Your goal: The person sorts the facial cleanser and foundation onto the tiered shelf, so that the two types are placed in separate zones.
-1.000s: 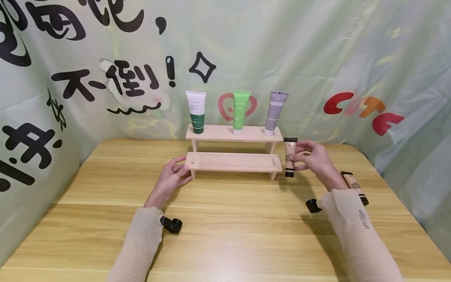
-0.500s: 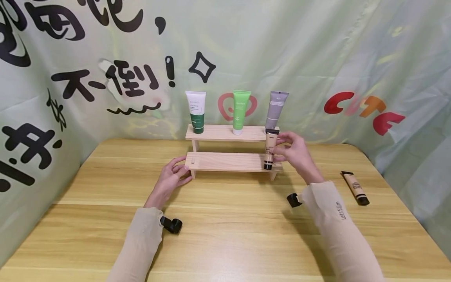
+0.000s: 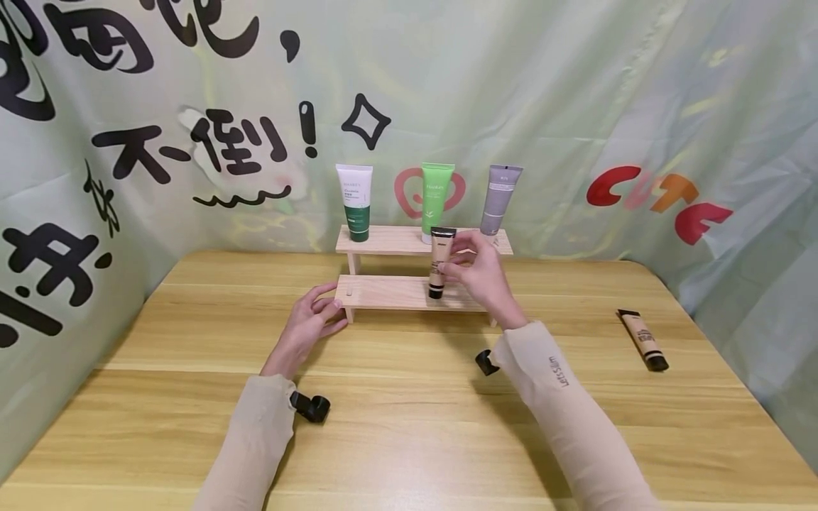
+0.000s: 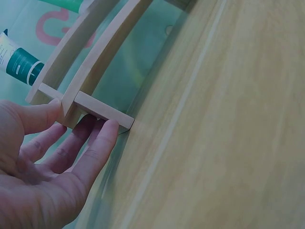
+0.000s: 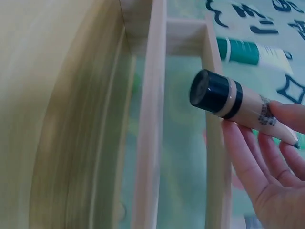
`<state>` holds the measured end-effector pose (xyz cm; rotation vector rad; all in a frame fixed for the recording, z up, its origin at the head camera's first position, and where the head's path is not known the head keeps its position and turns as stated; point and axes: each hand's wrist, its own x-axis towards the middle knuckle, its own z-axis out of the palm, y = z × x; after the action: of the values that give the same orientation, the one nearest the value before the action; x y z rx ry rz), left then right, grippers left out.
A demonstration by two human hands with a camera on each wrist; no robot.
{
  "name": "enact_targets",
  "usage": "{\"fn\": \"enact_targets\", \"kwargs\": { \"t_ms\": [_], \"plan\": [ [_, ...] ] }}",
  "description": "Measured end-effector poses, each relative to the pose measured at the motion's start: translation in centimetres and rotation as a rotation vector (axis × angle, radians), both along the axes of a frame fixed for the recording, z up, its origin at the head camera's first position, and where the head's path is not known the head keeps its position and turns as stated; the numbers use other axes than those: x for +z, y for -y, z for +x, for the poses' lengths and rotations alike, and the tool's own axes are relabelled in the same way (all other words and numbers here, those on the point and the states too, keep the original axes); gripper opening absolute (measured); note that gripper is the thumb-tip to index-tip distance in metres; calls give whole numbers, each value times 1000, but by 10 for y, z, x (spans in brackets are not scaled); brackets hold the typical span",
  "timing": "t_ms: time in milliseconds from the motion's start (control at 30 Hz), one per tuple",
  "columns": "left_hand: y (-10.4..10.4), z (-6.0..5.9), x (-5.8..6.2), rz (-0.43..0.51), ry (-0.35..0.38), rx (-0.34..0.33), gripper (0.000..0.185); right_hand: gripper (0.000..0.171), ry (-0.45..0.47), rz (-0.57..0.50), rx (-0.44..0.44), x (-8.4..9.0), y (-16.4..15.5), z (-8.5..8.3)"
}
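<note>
My right hand [image 3: 479,273] pinches a small beige tube [image 3: 440,259] with black ends between thumb and fingers. The tube is upright, cap down, in front of the middle of the lower step of a two-step wooden display stand [image 3: 383,292]. In the right wrist view, the tube's black cap [image 5: 209,90] points toward the stand. My left hand [image 3: 305,326] holds the left end of the lower step. In the left wrist view, its thumb [image 4: 45,114] lies at the board's end and its fingers [image 4: 97,152] are at the leg.
On the upper step stand a white-and-green tube [image 3: 358,202], a bright green tube [image 3: 437,195] and a grey-purple tube [image 3: 500,199]. Another beige tube [image 3: 642,341] lies on the wooden table [image 3: 409,426] at the right. A printed cloth [image 3: 543,92] hangs behind.
My right hand has carried the beige tube leftward, from beside the stand's right end to in front of the middle of the lower step. The left hand stays in place.
</note>
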<state>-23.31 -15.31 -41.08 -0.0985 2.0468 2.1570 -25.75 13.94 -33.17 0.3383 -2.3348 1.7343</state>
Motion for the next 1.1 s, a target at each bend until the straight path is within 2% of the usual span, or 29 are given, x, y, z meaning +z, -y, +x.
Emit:
{"fn": "enact_targets", "kwargs": {
  "t_ms": [300,667,1100],
  "plan": [
    [0,-1,0,-18,21,14,49,39,-117,-44,58,-15,47,-7],
    [0,0,-3,10,21,14,49,36,-255,5,108,-34,83,-10],
    [0,0,0,8,10,0,50,36,-264,82,131,-34,91,-10]
  ]
}}
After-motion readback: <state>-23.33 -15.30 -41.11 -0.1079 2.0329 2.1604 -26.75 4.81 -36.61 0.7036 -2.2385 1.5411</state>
